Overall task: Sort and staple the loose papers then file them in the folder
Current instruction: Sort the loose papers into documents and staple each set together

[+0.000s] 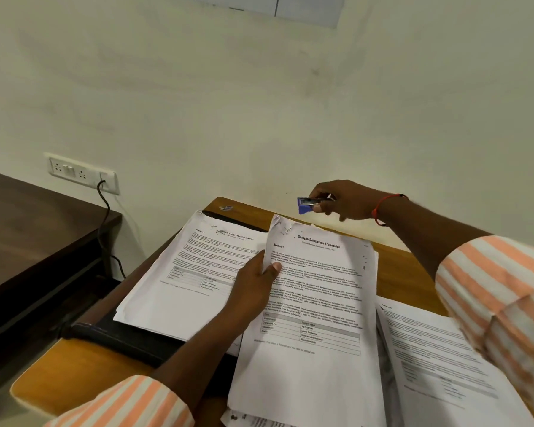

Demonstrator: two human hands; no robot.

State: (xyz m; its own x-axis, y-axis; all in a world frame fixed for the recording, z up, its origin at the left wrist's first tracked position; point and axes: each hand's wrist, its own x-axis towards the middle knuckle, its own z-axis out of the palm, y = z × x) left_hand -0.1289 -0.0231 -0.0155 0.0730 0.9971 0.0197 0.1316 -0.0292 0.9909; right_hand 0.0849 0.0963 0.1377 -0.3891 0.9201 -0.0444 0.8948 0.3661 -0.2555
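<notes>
The transcript sheaf (315, 300) looks light and floppy, its top corner already crumpled, so it wants holding near the edge being stapled. It lies on the table (404, 266), between other paper piles. The left hand (256, 288) pinches its left edge, thumb on top. The right hand (346, 201) hovers above its top corner, fingers curled around a small blue stapler (305, 205).

Setting: an office or study room, plainly furnished. Evidence: a small wooden desk (407, 266) is standing against a bare pale wall (228, 103). Printed papers (182, 288) are lying in stacks across it, partly covering a black folder (130, 337). A small blue stapler (305, 204) is being held above. A black cable (105, 211) is hanging from a switch-and-socket panel (80, 174). A dark table (28, 226) is standing alongside.
</notes>
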